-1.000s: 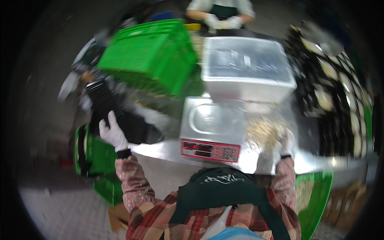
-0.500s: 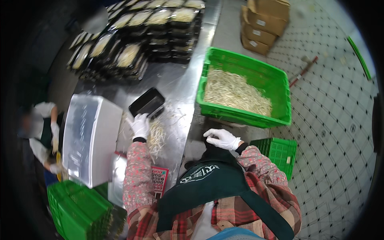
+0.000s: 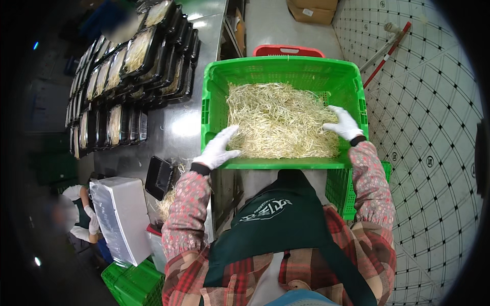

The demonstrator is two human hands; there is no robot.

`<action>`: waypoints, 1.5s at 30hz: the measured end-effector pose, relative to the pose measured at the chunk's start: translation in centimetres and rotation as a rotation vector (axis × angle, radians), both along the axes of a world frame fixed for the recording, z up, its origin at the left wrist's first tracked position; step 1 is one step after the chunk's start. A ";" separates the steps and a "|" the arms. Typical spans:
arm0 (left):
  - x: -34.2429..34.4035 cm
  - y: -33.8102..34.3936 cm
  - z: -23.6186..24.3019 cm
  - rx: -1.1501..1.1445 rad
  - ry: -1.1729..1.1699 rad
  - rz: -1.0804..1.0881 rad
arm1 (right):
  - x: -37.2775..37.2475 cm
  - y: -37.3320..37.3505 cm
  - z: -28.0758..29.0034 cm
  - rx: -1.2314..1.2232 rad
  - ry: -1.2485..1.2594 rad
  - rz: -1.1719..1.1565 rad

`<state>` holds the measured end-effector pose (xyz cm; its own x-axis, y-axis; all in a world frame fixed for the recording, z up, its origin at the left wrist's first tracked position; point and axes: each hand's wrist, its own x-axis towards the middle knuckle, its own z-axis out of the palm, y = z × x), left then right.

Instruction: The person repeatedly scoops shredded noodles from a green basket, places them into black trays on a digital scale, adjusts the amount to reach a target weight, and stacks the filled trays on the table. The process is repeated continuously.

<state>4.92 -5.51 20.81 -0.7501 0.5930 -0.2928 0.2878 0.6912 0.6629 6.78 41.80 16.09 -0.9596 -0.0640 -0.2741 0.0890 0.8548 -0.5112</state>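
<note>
Straight in front of me is a large green plastic crate (image 3: pixel 286 163), its bottom covered by a bed of pale bean sprouts (image 3: pixel 280 122). My left hand (image 3: pixel 219 149), in a white glove, reaches over the crate's near left corner with thumb and fingers spread at the edge of the sprouts. Inside the right wall, my gloved right hand (image 3: pixel 344 124) is also spread, its fingertips at the sprouts' right edge. Neither hand holds anything. On the metal table to the left, an empty black tray (image 3: pixel 160 177) lies tilted beside loose sprouts (image 3: pixel 166 206).
Stacks of filled black trays (image 3: pixel 138 51) stand on the metal table (image 3: pixel 184 127). A white box (image 3: pixel 127 214) sits nearer, with a co-worker (image 3: pixel 84 214) beyond it. Behind the crate are a red crate (image 3: pixel 288 50) and a cardboard box (image 3: pixel 312 11). Another green crate (image 3: pixel 349 196) stands below right.
My left hand has left the loose sprouts by the black tray and come right to the crate. My right hand has moved up into the crate. The view has turned right.
</note>
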 end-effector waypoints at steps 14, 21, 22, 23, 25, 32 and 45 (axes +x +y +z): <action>-3.9 9.6 -14.3 -0.450 -0.175 -0.056 | -2.5 -15.5 -11.6 -0.042 -0.236 0.441; -9.4 9.6 -10.6 0.011 -0.073 0.092 | -8.6 -12.6 -8.2 -0.368 -0.210 0.211; -11.2 9.0 -11.2 0.008 -0.028 0.063 | -10.5 -12.4 -7.0 -0.336 -0.194 0.245; -12.3 8.5 -11.6 0.005 0.015 0.028 | -12.1 -12.3 -6.7 -0.304 -0.180 0.273; -13.0 9.1 -10.9 -0.462 0.198 -0.098 | -13.3 -12.4 -8.3 0.132 -0.171 0.423; -2.8 7.1 -13.1 -0.326 0.103 -0.552 | -1.7 -15.2 -10.1 0.201 -0.147 0.541; -15.0 9.0 -19.4 -0.248 0.071 0.134 | -15.1 -15.1 -12.6 0.005 -0.218 0.256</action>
<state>-10.11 3.45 1.42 -0.8406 0.4043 -0.3604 0.2227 0.8645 0.4505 -8.36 26.69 3.47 -0.8311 -0.2933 -0.4724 -0.0220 0.8662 -0.4992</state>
